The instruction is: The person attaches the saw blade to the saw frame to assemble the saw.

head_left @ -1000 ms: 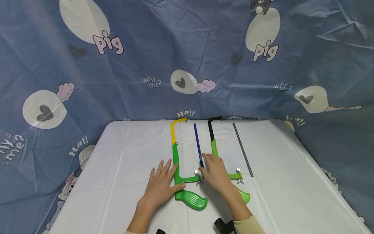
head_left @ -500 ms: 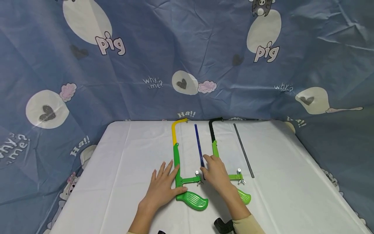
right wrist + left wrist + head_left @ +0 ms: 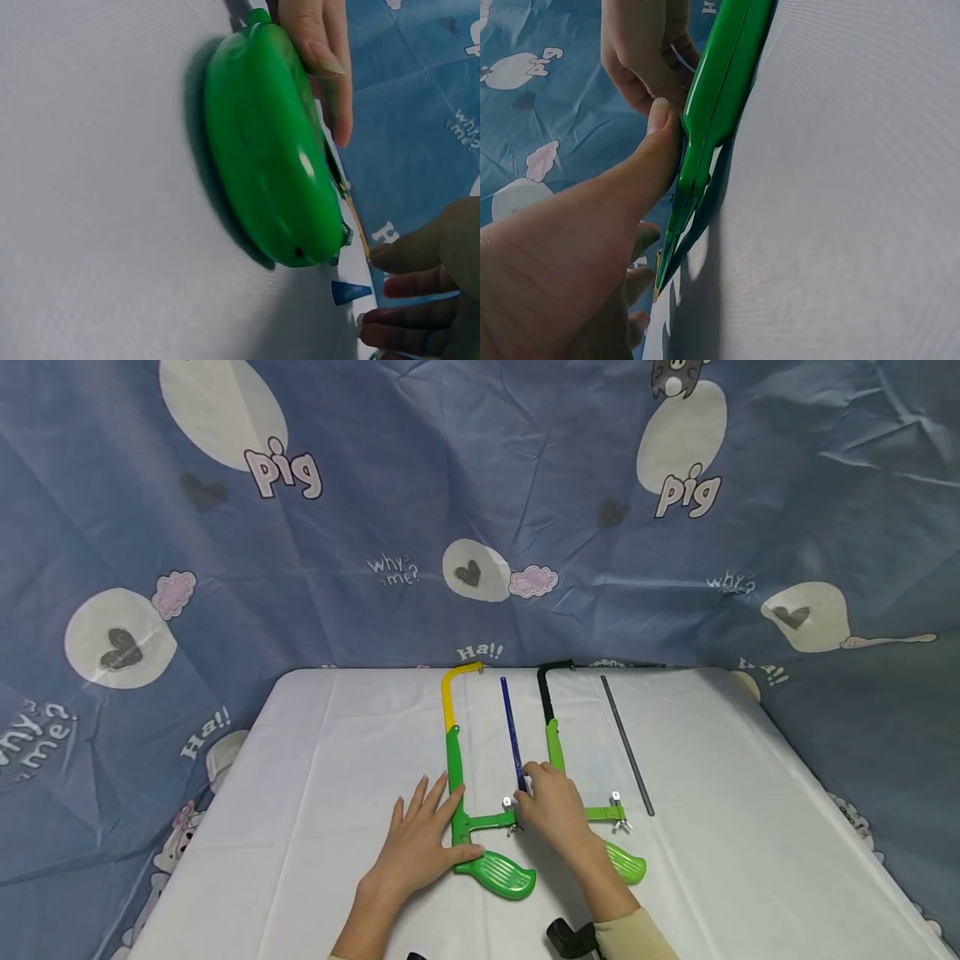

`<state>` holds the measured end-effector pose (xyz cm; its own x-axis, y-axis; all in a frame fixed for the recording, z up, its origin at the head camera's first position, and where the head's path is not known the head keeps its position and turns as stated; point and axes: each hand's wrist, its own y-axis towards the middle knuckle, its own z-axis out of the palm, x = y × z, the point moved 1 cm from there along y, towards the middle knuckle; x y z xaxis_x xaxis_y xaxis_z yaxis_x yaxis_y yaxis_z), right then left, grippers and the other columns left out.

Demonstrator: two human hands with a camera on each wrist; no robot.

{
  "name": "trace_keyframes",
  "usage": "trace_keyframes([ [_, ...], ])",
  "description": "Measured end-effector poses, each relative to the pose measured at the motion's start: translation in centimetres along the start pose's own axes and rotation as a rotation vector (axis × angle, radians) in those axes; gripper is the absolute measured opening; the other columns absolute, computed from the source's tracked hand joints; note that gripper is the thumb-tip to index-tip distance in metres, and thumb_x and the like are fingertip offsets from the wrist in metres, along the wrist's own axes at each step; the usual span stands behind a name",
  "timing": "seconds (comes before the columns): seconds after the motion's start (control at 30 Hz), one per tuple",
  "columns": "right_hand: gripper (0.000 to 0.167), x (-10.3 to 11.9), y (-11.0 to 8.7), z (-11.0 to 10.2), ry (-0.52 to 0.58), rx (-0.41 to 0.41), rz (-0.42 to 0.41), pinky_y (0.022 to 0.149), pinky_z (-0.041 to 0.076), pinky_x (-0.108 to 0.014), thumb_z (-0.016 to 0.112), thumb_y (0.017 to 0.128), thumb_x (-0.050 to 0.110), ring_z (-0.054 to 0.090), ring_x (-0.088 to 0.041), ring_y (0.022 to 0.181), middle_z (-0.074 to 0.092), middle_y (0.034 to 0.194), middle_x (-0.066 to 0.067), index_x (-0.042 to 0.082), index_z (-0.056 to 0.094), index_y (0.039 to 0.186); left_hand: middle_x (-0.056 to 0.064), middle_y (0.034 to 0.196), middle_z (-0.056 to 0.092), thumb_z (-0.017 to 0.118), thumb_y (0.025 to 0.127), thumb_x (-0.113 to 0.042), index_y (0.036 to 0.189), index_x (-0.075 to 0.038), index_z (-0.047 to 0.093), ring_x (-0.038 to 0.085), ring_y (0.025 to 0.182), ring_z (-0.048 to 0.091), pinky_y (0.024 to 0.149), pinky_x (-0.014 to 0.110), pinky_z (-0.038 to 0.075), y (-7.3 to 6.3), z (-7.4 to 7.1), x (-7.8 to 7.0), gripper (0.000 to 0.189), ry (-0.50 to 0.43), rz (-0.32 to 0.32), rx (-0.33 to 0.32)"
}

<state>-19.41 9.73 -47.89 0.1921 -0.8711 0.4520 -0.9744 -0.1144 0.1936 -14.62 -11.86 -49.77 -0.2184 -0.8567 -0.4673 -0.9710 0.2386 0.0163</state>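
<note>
In the head view, my left hand lies with spread fingers against the green hacksaw frame with the yellow front end. Its thumb presses at the top of the green handle in the left wrist view. My right hand pinches the lower part of a blue hacksaw blade between thumb and fingers, beside the frame's wing nut. The blade's near end shows by the fingertips in the right wrist view. Partly hidden under the right hand is a second, light green hacksaw frame with a black front end.
A grey hacksaw blade lies to the right of the second frame. All of it sits on a white cloth-covered table. Behind hangs a blue patterned cloth. A black device is by the right sleeve.
The fingers of my right hand have drawn closer together around the blue blade and slid slightly toward its near end. My left hand stays on the green frame.
</note>
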Motion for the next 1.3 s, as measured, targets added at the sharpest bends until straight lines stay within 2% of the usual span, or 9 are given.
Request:
trace_keyframes([
  [0.17, 0.026, 0.1, 0.1, 0.5, 0.011, 0.015, 0.047, 0.069, 0.055, -0.04, 0.075, 0.082, 0.014, 0.067, -0.026, 0.078, 0.07, 0.092, -0.01, 0.005, 0.07, 0.106, 0.005, 0.167, 0.021, 0.067, 0.074, -0.076, 0.154, -0.024, 0.038, 0.038, 0.155, 0.01, 0.116, 0.073, 0.012, 0.2, -0.1, 0.2, 0.1, -0.011, -0.005, 0.013],
  [0.33, 0.023, 0.0, 0.0, 0.8, 0.008, 0.01, 0.052, 0.066, 0.053, -0.038, 0.075, 0.079, 0.008, 0.063, -0.023, 0.074, 0.067, 0.087, -0.009, 0.004, 0.07, 0.101, 0.003, 0.167, 0.023, 0.066, 0.07, -0.081, 0.155, -0.025, 0.038, 0.039, 0.155, 0.011, 0.116, 0.074, 0.01, 0.1, 0.2, 0.4, 0.105, -0.019, -0.015, 0.041],
  [0.5, 0.018, 0.1, -0.3, 1.1, -0.011, -0.002, 0.027, 0.064, 0.051, -0.035, 0.073, 0.076, 0.001, 0.059, -0.021, 0.071, 0.065, 0.082, -0.008, 0.003, 0.069, 0.094, 0.002, 0.166, 0.025, 0.066, 0.07, -0.08, 0.154, -0.024, 0.038, 0.039, 0.155, 0.012, 0.116, 0.074, 0.009, -0.1, 0.3, 0.5, 0.105, -0.025, -0.014, 0.047],
  [0.77, 0.016, 0.3, -0.3, 1.4, -0.025, -0.072, -0.032, 0.055, 0.043, -0.033, 0.066, 0.072, -0.011, 0.052, -0.02, 0.062, 0.059, 0.069, -0.009, 0.002, 0.064, 0.08, 0.003, 0.166, 0.026, 0.067, 0.072, -0.077, 0.155, -0.024, 0.037, 0.039, 0.154, 0.013, 0.116, 0.073, 0.01, 0.0, 0.1, 0.5, 0.103, -0.022, 0.006, 0.038],
  [1.07, 0.021, 0.6, -0.1, 1.2, 0.018, -0.053, 0.023, 0.058, 0.046, -0.037, 0.062, 0.073, -0.013, 0.056, -0.023, 0.064, 0.06, 0.071, -0.011, 0.002, 0.062, 0.087, 0.002, 0.166, 0.025, 0.067, 0.072, -0.077, 0.155, -0.025, 0.037, 0.039, 0.155, 0.013, 0.116, 0.073, 0.009, 0.0, 0.1, 0.4, 0.102, -0.013, 0.003, 0.037],
  [1.3, 0.026, 0.9, -0.1, 1.1, 0.037, -0.007, 0.082, 0.066, 0.05, -0.042, 0.063, 0.072, -0.012, 0.058, -0.027, 0.072, 0.062, 0.08, -0.014, 0.002, 0.064, 0.095, 0.002, 0.166, 0.025, 0.067, 0.073, -0.077, 0.155, -0.025, 0.037, 0.039, 0.155, 0.013, 0.117, 0.072, 0.008, 0.0, 0.2, 0.5, 0.102, -0.022, 0.005, 0.039],
])
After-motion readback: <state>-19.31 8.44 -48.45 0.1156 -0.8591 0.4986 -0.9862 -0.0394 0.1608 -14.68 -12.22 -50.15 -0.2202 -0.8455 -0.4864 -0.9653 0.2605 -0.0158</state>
